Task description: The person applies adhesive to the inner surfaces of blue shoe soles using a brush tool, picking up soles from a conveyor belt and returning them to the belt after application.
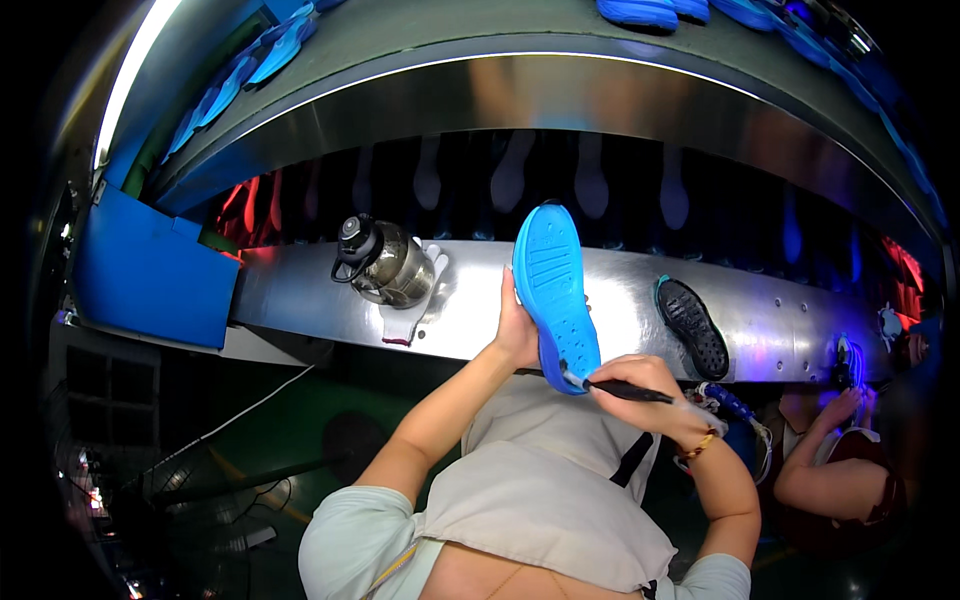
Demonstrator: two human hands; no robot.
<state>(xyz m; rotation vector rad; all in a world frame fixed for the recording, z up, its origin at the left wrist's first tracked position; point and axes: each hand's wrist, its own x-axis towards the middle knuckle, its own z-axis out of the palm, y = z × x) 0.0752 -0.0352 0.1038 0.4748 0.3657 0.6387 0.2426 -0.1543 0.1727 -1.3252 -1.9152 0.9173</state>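
A bright blue shoe sole (555,270) is tilted upright over the metal ledge, its toe end pointing away from me. My left hand (517,325) grips it along its left edge, with fingertips showing at the right side. Between the fingers of my right hand (640,385) is a brush (625,390) with a black handle. Its pale tip touches the near, heel end of the sole, beside a dark patch. A black sole (692,328) with a teal rim lies on the ledge to the right of my right hand.
On the metal ledge (290,285) at left, a dark see-through bottle (395,268) stands on a pale glove (402,325). Above, a conveyor (480,30) carries blue soles (640,12). More soles (508,180) show in the dark gap beneath. A co-worker's arm (825,465) is at right.
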